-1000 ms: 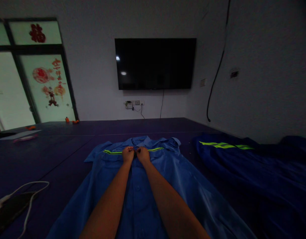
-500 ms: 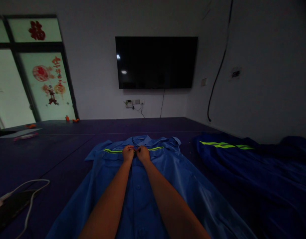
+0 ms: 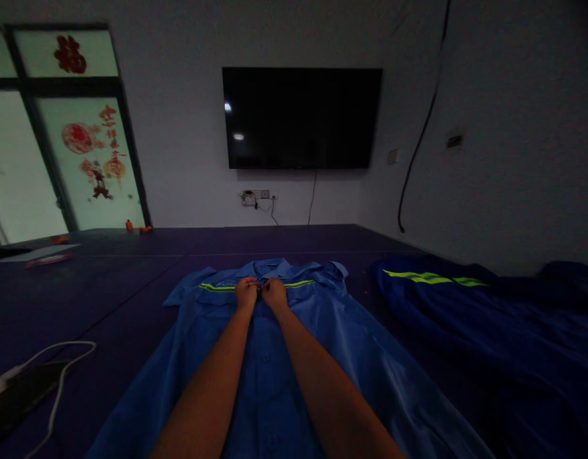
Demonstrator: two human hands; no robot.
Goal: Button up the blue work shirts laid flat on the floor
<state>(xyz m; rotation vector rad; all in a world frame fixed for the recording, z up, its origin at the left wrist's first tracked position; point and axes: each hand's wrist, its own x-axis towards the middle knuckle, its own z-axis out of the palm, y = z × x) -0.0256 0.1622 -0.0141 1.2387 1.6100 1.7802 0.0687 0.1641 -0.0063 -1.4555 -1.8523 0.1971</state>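
A light blue work shirt (image 3: pixel 351 344) with a yellow-green reflective stripe lies flat, front up, on a dark purple surface (image 3: pixel 112 287). Both my arms reach out along it. My left hand (image 3: pixel 246 292) and my right hand (image 3: pixel 274 293) meet at the chest, just below the collar, on the stripe line. Each hand is closed in a pinch on the shirt's front placket, fingertips almost touching. What sits between the fingertips is too small and dark to see.
A darker blue garment (image 3: pixel 470 312) with a reflective stripe is heaped on the right. A dark phone with a white cable (image 3: pixel 59 366) lies at the lower left. A black TV (image 3: pixel 301 118) hangs on the far wall, with glass doors (image 3: pixel 83 159) at left.
My hands stay pinched at the same spot on the shirt's chest. Only the camera has tilted slightly.
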